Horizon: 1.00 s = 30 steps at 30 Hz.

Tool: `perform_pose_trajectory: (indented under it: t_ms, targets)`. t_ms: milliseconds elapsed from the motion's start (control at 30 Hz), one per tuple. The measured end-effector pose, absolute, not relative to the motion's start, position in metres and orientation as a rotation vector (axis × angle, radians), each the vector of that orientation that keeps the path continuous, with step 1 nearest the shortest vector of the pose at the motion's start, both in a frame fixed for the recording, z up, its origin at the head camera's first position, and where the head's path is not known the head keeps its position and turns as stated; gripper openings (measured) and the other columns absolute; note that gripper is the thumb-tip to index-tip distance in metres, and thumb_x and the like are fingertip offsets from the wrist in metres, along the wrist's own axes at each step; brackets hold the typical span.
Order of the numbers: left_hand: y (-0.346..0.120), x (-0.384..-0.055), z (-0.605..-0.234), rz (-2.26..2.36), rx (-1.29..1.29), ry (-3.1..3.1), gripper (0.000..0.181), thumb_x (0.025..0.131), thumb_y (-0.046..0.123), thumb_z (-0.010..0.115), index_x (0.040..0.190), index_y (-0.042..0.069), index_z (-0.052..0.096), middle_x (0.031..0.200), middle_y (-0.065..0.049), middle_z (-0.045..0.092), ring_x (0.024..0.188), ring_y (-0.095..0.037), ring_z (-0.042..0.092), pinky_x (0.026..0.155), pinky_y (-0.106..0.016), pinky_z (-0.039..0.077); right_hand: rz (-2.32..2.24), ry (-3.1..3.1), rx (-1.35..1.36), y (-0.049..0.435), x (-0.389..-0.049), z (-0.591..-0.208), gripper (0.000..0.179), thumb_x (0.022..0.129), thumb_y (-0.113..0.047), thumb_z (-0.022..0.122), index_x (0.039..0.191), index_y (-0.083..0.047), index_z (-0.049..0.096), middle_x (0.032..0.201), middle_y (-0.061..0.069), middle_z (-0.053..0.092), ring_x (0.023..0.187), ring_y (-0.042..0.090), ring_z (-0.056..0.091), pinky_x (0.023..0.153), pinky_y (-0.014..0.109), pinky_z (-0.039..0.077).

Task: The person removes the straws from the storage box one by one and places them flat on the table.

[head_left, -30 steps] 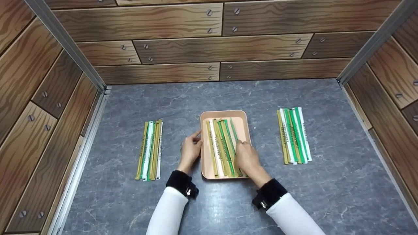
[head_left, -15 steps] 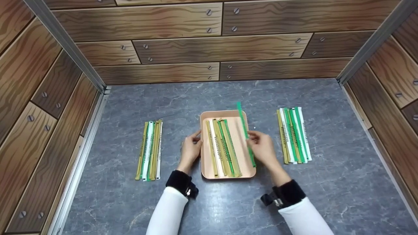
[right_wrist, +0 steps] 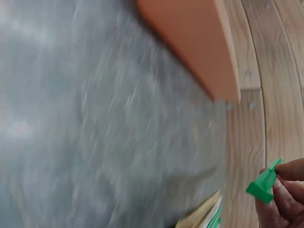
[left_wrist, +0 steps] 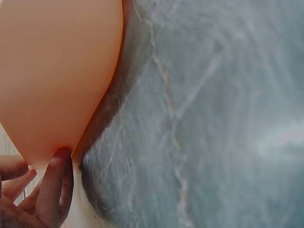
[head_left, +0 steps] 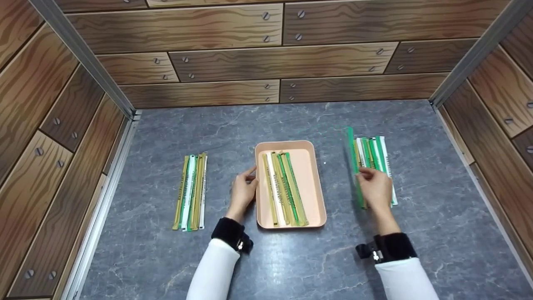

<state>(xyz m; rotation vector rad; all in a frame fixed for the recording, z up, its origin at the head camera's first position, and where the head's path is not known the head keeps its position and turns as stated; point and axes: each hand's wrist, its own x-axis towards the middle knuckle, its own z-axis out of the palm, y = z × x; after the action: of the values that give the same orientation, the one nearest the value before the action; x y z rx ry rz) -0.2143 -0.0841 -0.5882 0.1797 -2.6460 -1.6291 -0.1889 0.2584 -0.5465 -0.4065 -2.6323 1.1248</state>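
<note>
My right hand (head_left: 376, 189) pinches a green wrapped straw (head_left: 354, 160) between thumb and fingers. This long, thin straw is held along the left side of the right-hand row of wrapped straws (head_left: 385, 152), partly over it. In the right wrist view, a flat green end (right_wrist: 260, 190) sticks out from my fingertips. My left hand (head_left: 242, 192) grips the left side of a peach-coloured tray (head_left: 310, 196), its fingertips against the outer wall (left_wrist: 57, 85) in the left wrist view. Gold, white and green wrapped straws (head_left: 286, 189) lie side by side in the tray.
Another row of gold, white and green wrapped straws (head_left: 192, 191) lies left of the tray. Everything rests on a grey marbled tabletop (head_left: 233, 129). Wood-patterned walls (head_left: 229, 62) enclose the back and both sides, with metal posts in the corners.
My right hand has lifted a green straw from the tray's right part and carried it right, to the right-hand row. My left hand and the tray have stayed put.
</note>
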Motion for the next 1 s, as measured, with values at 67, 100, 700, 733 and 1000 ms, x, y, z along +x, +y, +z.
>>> perform_pose_trajectory:
  t_ms: [67, 100, 700, 733, 1000]
  targets:
    - [-0.084, -0.214, -0.588, -1.642, 0.178, -2.646, 0.044, 0.082, 0.003, 0.058, 0.125, 0.011, 0.057, 0.095, -0.012, 0.066, 0.086, -0.021, 0.062, 0.072, -0.032, 0.05, 1.082, -2.658, -0.471, 0.268, -0.188, -0.551, 0.026, 0.084, -0.016, 0.059, 0.105, -0.005, 0.068, 0.091, 0.013, 0.067, 0.08, 0.029, 0.062, 0.067, 0.039, 0.046]
    - [-0.085, -0.214, -0.588, -1.651, 0.178, -2.644, 0.044, 0.082, 0.003, 0.057, 0.125, 0.01, 0.057, 0.095, -0.012, 0.066, 0.086, -0.02, 0.062, 0.071, -0.031, 0.05, 1.069, -2.675, -0.496, 0.272, -0.188, -0.553, 0.026, 0.084, -0.017, 0.059, 0.106, -0.005, 0.068, 0.091, 0.013, 0.067, 0.08, 0.029, 0.061, 0.067, 0.04, 0.046]
    - [-0.084, -0.213, -0.588, -1.635, 0.201, -2.65, 0.044, 0.083, 0.005, 0.058, 0.125, 0.014, 0.057, 0.092, -0.008, 0.066, 0.08, -0.017, 0.062, 0.069, -0.031, 0.048, 0.831, -2.953, -0.564, 0.279, -0.209, -0.569, 0.033, 0.087, -0.021, 0.053, 0.114, -0.005, 0.062, 0.102, 0.015, 0.063, 0.078, 0.031, 0.06, 0.056, 0.043, 0.046]
    - [-0.084, -0.214, -0.588, -1.629, 0.207, -2.658, 0.044, 0.083, 0.005, 0.058, 0.126, 0.015, 0.057, 0.092, -0.007, 0.066, 0.081, -0.017, 0.061, 0.07, -0.031, 0.048, 0.81, -2.957, -0.576, 0.278, -0.209, -0.568, 0.034, 0.087, -0.022, 0.054, 0.116, -0.005, 0.061, 0.103, 0.016, 0.062, 0.077, 0.032, 0.059, 0.055, 0.044, 0.046]
    - [-0.084, -0.213, -0.587, -1.631, 0.212, -2.667, 0.042, 0.085, 0.006, 0.058, 0.126, 0.014, 0.056, 0.095, -0.008, 0.065, 0.085, -0.02, 0.061, 0.074, -0.032, 0.048, 0.787, -2.798, -0.388, 0.25, -0.206, -0.559, 0.027, 0.082, -0.014, 0.056, 0.106, -0.005, 0.066, 0.083, 0.012, 0.062, 0.065, 0.028, 0.058, 0.05, 0.042, 0.044]
